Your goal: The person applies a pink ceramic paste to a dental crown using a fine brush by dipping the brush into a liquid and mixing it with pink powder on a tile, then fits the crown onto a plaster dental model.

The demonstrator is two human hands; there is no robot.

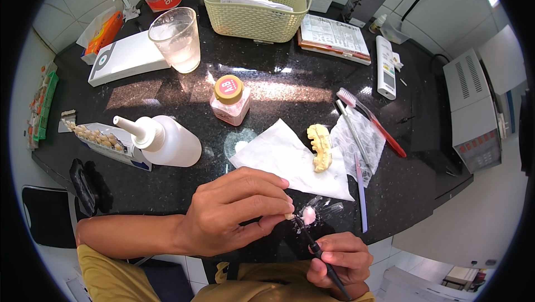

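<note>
My left hand is closed in a pinch on a small cream piece that looks like an artificial tooth. In my right hand is a thin black-handled dental tool, held like a pen, its tip at or very close to the tooth; whether they touch I cannot tell. Just beside the tip, a small pink mound lies on the dark counter amid whitish smears. Beyond my hands, a yellow dental cast rests on a white tissue.
A white squeeze bottle and a gold-lidded jar stand left of the tissue. Right of it lie a red toothbrush, a silver tool and a lilac-handled tool. Farther back are a glass and a basket.
</note>
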